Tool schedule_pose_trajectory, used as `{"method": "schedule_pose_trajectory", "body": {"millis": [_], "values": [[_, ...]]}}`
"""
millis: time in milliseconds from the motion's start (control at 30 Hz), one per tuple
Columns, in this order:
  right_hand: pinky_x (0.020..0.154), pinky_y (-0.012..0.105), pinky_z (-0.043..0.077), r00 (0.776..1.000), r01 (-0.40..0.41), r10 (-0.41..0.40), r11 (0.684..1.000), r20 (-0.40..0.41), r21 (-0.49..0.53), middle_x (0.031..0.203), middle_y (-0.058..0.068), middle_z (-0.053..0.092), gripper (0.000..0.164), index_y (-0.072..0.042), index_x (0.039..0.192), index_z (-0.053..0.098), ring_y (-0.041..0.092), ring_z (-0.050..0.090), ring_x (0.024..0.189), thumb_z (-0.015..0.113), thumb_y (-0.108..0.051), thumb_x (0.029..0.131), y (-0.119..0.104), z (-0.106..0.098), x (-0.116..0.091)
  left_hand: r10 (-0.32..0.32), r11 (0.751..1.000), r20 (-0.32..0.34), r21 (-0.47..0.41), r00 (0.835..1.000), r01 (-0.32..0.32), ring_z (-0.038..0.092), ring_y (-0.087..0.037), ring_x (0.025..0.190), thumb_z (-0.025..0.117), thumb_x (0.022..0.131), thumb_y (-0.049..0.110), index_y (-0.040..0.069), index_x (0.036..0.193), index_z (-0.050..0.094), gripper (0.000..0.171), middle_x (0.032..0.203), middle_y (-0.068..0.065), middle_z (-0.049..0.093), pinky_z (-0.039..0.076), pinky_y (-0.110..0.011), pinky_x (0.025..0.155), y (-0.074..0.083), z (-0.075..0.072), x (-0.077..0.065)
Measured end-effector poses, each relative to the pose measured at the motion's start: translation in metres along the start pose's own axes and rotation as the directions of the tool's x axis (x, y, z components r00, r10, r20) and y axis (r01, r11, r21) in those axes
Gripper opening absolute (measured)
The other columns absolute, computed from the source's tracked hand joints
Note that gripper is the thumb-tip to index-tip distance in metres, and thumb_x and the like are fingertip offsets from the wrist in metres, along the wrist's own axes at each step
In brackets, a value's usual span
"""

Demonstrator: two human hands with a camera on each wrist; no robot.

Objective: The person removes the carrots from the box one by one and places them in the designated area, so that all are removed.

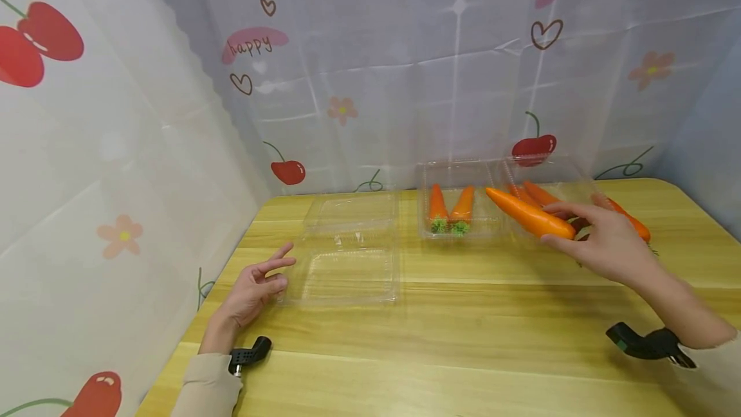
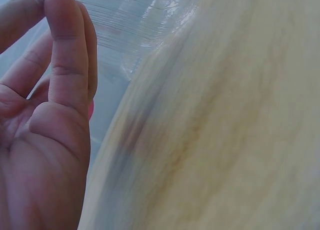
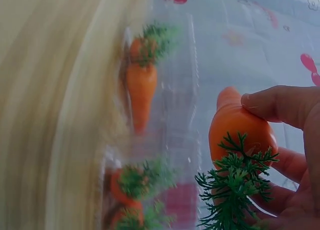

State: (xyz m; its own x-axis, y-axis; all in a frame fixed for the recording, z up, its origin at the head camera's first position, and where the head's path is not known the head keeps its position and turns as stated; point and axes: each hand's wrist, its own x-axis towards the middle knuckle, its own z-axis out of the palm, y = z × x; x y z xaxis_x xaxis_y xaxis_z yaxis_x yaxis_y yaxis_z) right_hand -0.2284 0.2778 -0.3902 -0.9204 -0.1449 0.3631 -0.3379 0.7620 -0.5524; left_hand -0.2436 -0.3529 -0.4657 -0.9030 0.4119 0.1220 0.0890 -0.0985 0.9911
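My right hand (image 1: 613, 243) pinches an orange carrot (image 1: 532, 214) between thumb and fingers, raised in front of the right container. Its leafy green top (image 3: 237, 182) hangs toward the camera in the right wrist view. My left hand (image 1: 251, 291) is at the left edge of an unfilled clear plastic container (image 1: 350, 275) whose hinged lid (image 1: 350, 211) lies back. The left fingers (image 2: 67, 50) are fairly straight and overlap the plastic. Two carrots lie in the middle clear container (image 1: 425, 201). More carrots (image 1: 538, 193) show behind the held one, partly hidden, at the right clear container (image 1: 570, 166).
Another carrot (image 1: 631, 217) lies to the right, partly behind my right hand. Everything stands on a wooden table (image 1: 405, 352). A printed curtain (image 1: 399, 101) hangs close behind its back edge and along the left side.
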Motion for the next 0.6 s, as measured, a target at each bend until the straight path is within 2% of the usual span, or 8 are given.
{"method": "schedule_pose_trajectory", "body": {"millis": [267,433,533,600], "values": [[0.049,0.028,0.047,0.993,-0.112,0.112,0.994,-0.03,0.016,0.109,0.024,0.066,0.052,-0.004,0.135,0.062,-0.004,0.05,0.073,0.079,-0.03,0.093,0.018,-0.024,0.005,-0.002,1.0,-0.008,0.018,1.0,0.002,0.056,-0.006,0.072,0.057,0.099,-0.01,-0.022,0.143,0.041,0.049,0.174,-0.01,0.015,0.051,-0.017,0.067,0.0,0.001,0.0],[0.05,0.028,0.05,0.98,-0.193,0.192,0.981,-0.056,-0.011,0.122,0.029,0.057,0.058,-0.001,0.141,0.057,-0.01,0.045,0.077,0.073,-0.035,0.097,0.033,-0.035,0.008,0.001,1.0,-0.007,0.007,1.0,-0.001,0.057,-0.006,0.072,0.057,0.099,-0.011,-0.023,0.143,0.039,0.049,0.174,-0.011,0.014,0.051,-0.017,0.068,0.0,0.001,-0.001],[0.049,0.027,0.05,0.969,-0.239,0.237,0.971,-0.068,-0.018,0.128,0.033,0.051,0.061,0.002,0.144,0.053,0.009,0.058,0.086,0.069,-0.037,0.099,0.044,-0.04,0.009,0.002,1.0,-0.004,0.007,1.0,-0.002,0.057,-0.006,0.072,0.056,0.099,-0.011,-0.024,0.143,0.037,0.05,0.174,-0.011,0.013,0.051,-0.017,0.067,0.001,0.002,-0.001],[0.05,0.026,0.048,0.959,-0.277,0.273,0.96,-0.079,-0.036,0.13,0.035,0.048,0.065,0.005,0.145,0.05,0.029,0.059,0.095,0.066,-0.04,0.1,0.051,-0.042,0.009,0.002,1.0,-0.003,0.009,1.0,-0.002,0.056,-0.006,0.071,0.056,0.099,-0.011,-0.025,0.143,0.036,0.05,0.174,-0.012,0.013,0.05,-0.017,0.066,0.001,0.002,-0.001]]}}
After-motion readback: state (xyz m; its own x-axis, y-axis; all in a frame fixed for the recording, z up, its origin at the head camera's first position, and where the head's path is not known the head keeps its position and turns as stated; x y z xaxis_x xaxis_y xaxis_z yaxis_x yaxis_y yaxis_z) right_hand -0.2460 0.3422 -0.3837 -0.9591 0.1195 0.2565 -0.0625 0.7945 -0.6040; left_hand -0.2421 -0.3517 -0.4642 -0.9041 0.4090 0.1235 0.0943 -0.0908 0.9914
